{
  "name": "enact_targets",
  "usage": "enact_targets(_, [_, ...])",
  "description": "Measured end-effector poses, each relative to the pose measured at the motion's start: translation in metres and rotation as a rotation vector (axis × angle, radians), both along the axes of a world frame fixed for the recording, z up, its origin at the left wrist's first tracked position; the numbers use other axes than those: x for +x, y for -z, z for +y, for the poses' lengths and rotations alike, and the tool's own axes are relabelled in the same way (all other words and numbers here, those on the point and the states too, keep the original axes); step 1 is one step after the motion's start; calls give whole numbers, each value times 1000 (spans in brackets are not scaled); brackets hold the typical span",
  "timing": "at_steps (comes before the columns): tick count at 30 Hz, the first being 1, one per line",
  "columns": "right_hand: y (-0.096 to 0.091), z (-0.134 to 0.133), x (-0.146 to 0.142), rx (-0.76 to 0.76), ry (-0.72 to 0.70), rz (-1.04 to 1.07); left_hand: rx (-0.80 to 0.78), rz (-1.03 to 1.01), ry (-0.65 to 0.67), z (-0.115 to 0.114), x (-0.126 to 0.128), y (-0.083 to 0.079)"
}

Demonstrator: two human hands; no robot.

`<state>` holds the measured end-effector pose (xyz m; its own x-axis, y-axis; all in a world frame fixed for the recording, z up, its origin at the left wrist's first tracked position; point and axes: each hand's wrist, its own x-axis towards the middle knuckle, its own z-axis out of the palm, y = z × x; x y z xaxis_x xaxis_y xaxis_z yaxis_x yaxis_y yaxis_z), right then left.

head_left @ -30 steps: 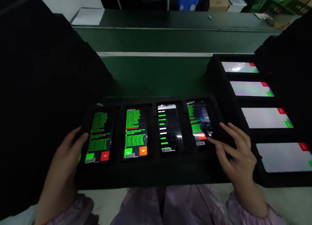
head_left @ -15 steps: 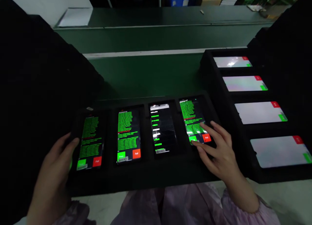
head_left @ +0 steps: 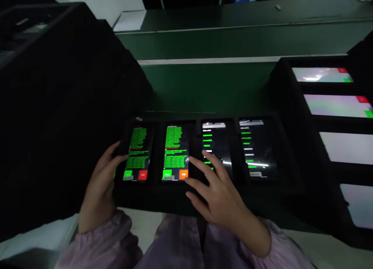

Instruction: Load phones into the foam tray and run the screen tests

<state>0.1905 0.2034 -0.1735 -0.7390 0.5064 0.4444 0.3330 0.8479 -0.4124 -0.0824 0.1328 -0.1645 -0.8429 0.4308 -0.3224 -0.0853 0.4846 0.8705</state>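
Since the earlier frame, the right hand (head_left: pixel 221 195) has moved left, from the rightmost phone (head_left: pixel 258 150) to the second phone (head_left: pixel 175 152) from the left. That rightmost phone now shows a list instead of green text with coloured boxes. The right hand is open, fingers spread, its index fingertip at the orange Fail box; whether it touches the glass I cannot tell. Another of its fingers overlaps the third phone (head_left: pixel 215 140).

At the left end of the black tray (head_left: pixel 287 164), the left hand (head_left: pixel 101 179) lays its thumb over the rim, beside the leftmost phone (head_left: pixel 138 150); its other fingers are partly hidden, so I cannot tell whether it grips. All four phones lie face up in the tray's separate slots, at the near side of the green bench (head_left: pixel 204 90). Farther right, a second tray (head_left: pixel 291 94) holds four white-screened phones (head_left: pixel 349 146); a dark box (head_left: pixel 72 117) stands left.
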Motion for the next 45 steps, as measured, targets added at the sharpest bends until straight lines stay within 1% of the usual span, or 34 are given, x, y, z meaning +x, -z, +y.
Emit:
enact_targets(3, [0,-4,-29,-14,-91,-46,53,-69,-12,-4,-9,-1])
enact_targets(4, [1,-5,-36,-11,-106,-69,73,-99,12,-6,-13,0])
enact_targets(6, [1,-6,-45,7,-120,-119,123,-162,112,-12,-21,2])
enact_targets(8, [2,-6,-48,20,-131,-125,166,-214,224,-20,-30,6])
enact_targets(11, [3,-4,-45,-13,-134,-10,169,-201,325,-29,-40,13])
enact_targets(14, [3,-2,-37,-52,-87,168,127,-199,383,-32,-45,16])
enact_targets(16, [2,-1,-33,-64,-40,257,127,-236,368,-34,-45,16])
enact_targets(18, [0,0,-31,-84,17,308,183,-262,310,-36,-42,16])
enact_targets(21, [-3,0,-29,-90,106,333,275,-286,237,-38,-39,17])
enact_targets(23, [-3,0,-26,-58,134,313,279,-310,228,-39,-38,18])
enact_targets(27, [0,0,-21,-2,141,246,251,-284,229,-37,-39,19])
enact_targets(29, [2,1,-23,5,151,207,238,-270,221,-35,-39,19])
enact_targets(32, [5,1,-35,36,172,139,201,-285,169,-30,-37,17])
enact_targets(35, [8,0,-50,52,163,71,205,-286,130,-24,-35,16])
enact_targets(37, [8,0,-53,26,134,64,208,-298,119,-22,-35,16])
enact_targets(40, [7,-1,-50,-15,86,100,215,-317,110,-22,-35,18])
enact_targets(45, [6,-3,-46,-3,79,107,266,-303,125,-25,-38,24])
